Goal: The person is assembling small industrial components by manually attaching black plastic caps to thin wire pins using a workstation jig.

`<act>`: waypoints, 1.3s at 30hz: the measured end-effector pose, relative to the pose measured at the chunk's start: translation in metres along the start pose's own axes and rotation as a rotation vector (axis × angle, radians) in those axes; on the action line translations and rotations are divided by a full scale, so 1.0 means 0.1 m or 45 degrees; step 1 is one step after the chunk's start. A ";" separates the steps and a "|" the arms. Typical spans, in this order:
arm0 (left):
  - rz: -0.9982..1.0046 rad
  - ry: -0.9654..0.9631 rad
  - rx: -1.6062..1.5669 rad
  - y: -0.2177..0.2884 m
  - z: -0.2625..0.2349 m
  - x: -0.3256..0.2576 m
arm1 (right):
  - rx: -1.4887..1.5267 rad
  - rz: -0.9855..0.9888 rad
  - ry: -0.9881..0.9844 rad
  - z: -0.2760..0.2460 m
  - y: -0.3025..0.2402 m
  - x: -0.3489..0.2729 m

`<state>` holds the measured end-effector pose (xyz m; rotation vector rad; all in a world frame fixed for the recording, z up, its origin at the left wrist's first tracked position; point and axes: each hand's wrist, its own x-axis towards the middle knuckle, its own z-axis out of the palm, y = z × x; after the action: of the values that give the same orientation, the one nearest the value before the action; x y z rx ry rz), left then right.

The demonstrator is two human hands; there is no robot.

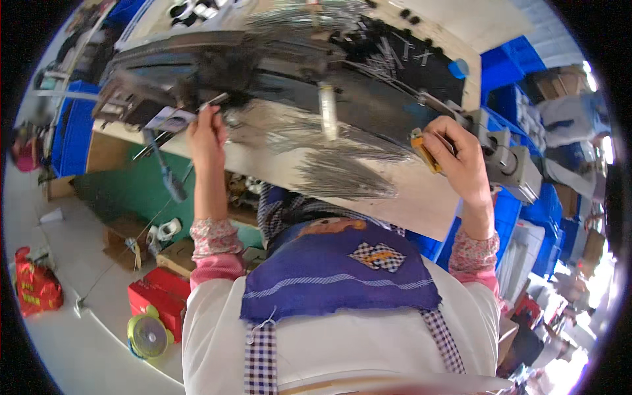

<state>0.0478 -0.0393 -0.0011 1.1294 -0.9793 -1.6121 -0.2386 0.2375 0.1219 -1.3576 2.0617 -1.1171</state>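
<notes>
My left hand is closed in a pinch over the left part of the workbench. A short, silvery metal piece shows at its fingertips; blur hides its exact kind. My right hand is wrapped round a small yellow-orange tool with a metal tip, at the bench's right side. Between the hands lie loose bundles of thin metal rods. A pale upright strip or tube stands among them. Behind runs a long dark metal bar, smeared by motion.
A grey metal machine sits just right of my right hand. Blue bins stand at the right. Small metal pieces lie on a black mat beside a blue round cap. A blue-handled tool hangs at the bench's left edge.
</notes>
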 end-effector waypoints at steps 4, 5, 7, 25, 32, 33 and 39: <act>0.220 -0.126 -0.118 -0.02 0.47 -0.55 | 0.288 0.046 0.162 -0.20 0.04 -0.02; 0.322 -0.180 -0.046 0.02 0.72 -0.75 | 0.338 0.038 0.226 -0.25 0.06 -0.01; 0.344 -0.802 -0.127 0.19 1.24 -1.15 | 0.320 0.035 0.297 -0.29 0.01 0.05; -0.277 -0.718 -0.136 -0.15 2.06 -1.10 | -0.608 -0.506 -0.013 0.01 0.13 1.09; -0.421 -0.639 -0.205 -0.15 2.03 -1.07 | 0.054 -0.007 -0.358 0.04 0.01 1.07; -0.409 -0.730 -0.214 -0.18 2.01 -1.03 | 0.151 0.011 -0.415 -0.02 0.02 1.09; -0.493 -1.021 -0.206 -0.22 2.04 -0.99 | 0.350 0.279 -0.593 -0.09 0.05 1.28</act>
<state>-0.1359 0.0822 0.0565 0.5606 -1.1265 -2.5045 -0.3029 0.1265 0.1327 -1.1000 1.6084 -0.8536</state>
